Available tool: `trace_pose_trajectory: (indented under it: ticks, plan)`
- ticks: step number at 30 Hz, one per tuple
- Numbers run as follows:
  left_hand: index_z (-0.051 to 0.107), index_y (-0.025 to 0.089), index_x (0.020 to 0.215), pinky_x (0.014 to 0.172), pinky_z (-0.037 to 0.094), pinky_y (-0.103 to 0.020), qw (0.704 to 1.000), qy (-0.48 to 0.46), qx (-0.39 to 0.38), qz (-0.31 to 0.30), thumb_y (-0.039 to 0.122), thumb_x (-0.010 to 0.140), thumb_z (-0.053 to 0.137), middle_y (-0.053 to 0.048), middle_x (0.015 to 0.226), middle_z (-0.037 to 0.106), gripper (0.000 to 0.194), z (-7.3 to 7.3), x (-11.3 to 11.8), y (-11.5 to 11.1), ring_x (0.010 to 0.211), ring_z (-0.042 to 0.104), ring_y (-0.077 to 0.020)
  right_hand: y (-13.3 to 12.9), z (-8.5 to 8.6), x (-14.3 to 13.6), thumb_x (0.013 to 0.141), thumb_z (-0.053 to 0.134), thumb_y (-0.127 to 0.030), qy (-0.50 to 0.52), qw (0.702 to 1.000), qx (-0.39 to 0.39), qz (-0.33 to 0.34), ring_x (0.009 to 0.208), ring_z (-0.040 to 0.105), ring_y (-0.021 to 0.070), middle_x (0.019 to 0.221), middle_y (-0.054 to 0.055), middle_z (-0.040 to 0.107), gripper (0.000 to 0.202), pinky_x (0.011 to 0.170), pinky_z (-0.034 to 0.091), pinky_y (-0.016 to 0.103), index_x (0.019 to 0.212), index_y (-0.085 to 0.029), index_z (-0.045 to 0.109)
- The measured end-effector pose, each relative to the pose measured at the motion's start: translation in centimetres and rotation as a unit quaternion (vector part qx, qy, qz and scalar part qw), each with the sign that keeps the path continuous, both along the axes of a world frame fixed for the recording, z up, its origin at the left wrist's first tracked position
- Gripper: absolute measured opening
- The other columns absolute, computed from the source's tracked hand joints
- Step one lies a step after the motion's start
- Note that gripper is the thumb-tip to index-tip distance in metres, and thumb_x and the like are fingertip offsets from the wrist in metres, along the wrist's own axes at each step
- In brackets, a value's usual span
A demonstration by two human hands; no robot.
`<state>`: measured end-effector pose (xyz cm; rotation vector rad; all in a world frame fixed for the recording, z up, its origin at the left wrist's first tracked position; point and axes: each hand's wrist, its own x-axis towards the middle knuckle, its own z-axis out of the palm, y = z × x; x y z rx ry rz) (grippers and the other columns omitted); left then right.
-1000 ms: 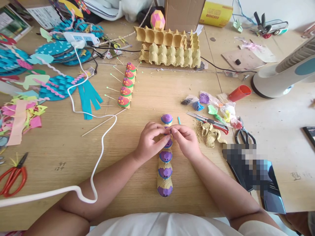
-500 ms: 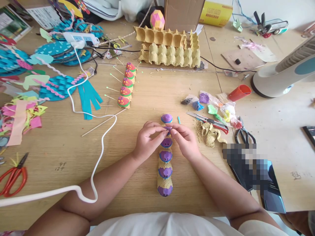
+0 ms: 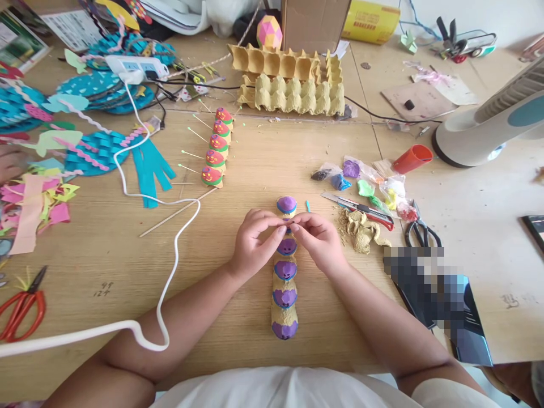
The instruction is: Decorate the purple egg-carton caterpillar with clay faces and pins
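Note:
A strip of egg carton [image 3: 284, 313] lies lengthwise in front of me. Its humps are coated in purple clay edged with blue, and several nearer ones carry small dark face marks. Over the second hump from the far end, my left hand [image 3: 260, 239] and my right hand [image 3: 318, 239] meet, thumbs and forefingers pinched together. A tiny dark speck shows between the fingertips, too small to name. The fingers mostly hide the hump beneath. Just beyond them, the farthest purple hump [image 3: 287, 204] shows no face marks. A small turquoise stick [image 3: 308, 206] lies right of it.
Right of my hands lie a utility knife [image 3: 361, 209], torn carton scraps [image 3: 362, 231], bagged coloured clay [image 3: 352, 168] and black-handled scissors [image 3: 421, 233]. A red-faced carton caterpillar [image 3: 216, 148] with stick feelers stands far left. A white cable [image 3: 176, 243] crosses my left forearm.
My fingertips have drawn closer together over the second hump, and a dark speck now shows between them. At the far left edge, another person's hand has come further into view.

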<state>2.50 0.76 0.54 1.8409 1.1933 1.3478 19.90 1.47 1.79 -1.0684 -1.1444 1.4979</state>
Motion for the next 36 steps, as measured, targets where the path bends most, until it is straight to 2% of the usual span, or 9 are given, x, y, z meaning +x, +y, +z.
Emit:
trace_pose_trajectory:
  ticks: [3,7,14,20,31,36]
  plan:
    - [0.072,0.023,0.103,0.093,0.051,-0.037,1.000,0.007,0.011,0.020,0.025,0.098,0.068,-0.004,0.100,0.074,0.007,0.2,-0.1,0.0,0.098,0.065,-0.0192,0.2,0.2,0.1,0.077,0.087,-0.053,-0.007,1.000,-0.006,0.015,0.069,0.061,0.0123,0.080,0.001,0.073,0.036,0.067,0.053,0.026,0.088,-0.020,0.075]
    - [0.069,0.024,0.115,0.095,0.052,-0.038,0.999,0.030,0.034,-0.002,0.024,0.099,0.065,-0.006,0.109,0.073,0.017,0.4,-0.2,0.1,0.103,0.065,-0.0203,0.5,0.5,0.4,0.077,0.087,-0.053,-0.021,0.998,-0.014,0.054,0.078,0.068,0.0156,0.084,0.003,0.077,0.035,0.073,0.056,0.028,0.089,-0.020,0.079]
    - [0.072,0.024,0.114,0.095,0.053,-0.039,0.998,0.036,0.043,-0.041,0.022,0.100,0.063,-0.005,0.106,0.075,0.016,0.4,-0.1,0.2,0.103,0.066,-0.0197,1.6,0.8,1.9,0.076,0.088,-0.050,-0.058,0.989,-0.016,0.136,0.067,0.062,0.0130,0.080,0.003,0.077,0.032,0.064,0.050,0.026,0.084,-0.019,0.084]
    - [0.074,0.025,0.112,0.094,0.053,-0.038,0.997,0.028,0.053,-0.042,0.018,0.098,0.068,-0.004,0.104,0.076,0.017,0.3,0.0,0.3,0.101,0.067,-0.0189,1.9,0.6,2.1,0.076,0.087,-0.051,-0.059,0.989,-0.028,0.135,0.064,0.058,0.0113,0.076,0.002,0.074,0.035,0.061,0.046,0.025,0.086,-0.018,0.084]
    - [0.076,0.025,0.106,0.092,0.054,-0.039,0.998,0.034,0.050,-0.030,0.018,0.097,0.070,-0.003,0.100,0.077,0.013,0.2,-0.1,0.5,0.097,0.069,-0.0185,1.7,0.7,1.7,0.079,0.086,-0.046,-0.011,0.988,-0.017,0.155,0.070,0.064,0.0129,0.078,0.001,0.074,0.028,0.069,0.053,0.026,0.088,-0.020,0.079]
    - [0.076,0.025,0.103,0.091,0.054,-0.039,0.998,0.030,0.045,-0.025,0.020,0.098,0.069,-0.003,0.099,0.078,0.011,0.2,0.0,0.6,0.096,0.069,-0.0187,1.7,0.6,1.7,0.078,0.085,-0.045,-0.013,0.988,-0.026,0.152,0.070,0.063,0.0126,0.079,0.001,0.075,0.029,0.067,0.052,0.026,0.087,-0.019,0.078]
